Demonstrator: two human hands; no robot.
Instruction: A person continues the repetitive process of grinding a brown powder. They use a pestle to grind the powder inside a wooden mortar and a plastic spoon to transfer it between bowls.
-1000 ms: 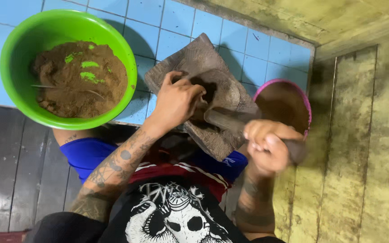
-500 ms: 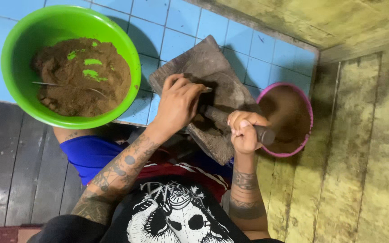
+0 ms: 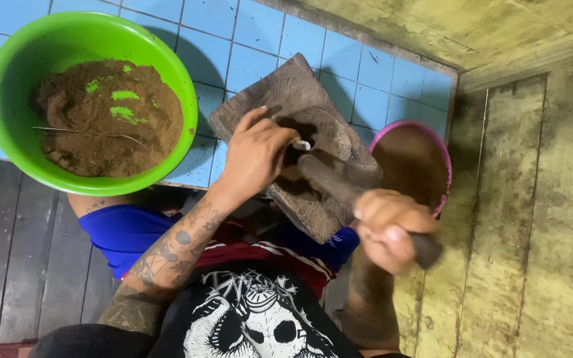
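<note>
— Looking from big to small: how far along?
— The green bowl [image 3: 8, 86] already holds a heap of brown paste; the pink bowl [image 3: 440, 156] holds some too. A dark patch on the stone slab [image 3: 283, 89] remains to grind.
— And the 2 hands?
— The right hand [image 3: 392, 229], blurred, is clenched around the stone pestle [image 3: 329, 179], angled onto the slab. The left hand [image 3: 256, 156] rests on the slab, fingers curled, pinching something small and white.

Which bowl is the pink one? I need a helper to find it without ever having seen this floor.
Start at the blue tiled floor and find the grey stone slab. Just past its right end, against the yellowish wooden wall, sits the pink-rimmed bowl. Unlike the larger green bowl, it is small and brown inside.
</note>
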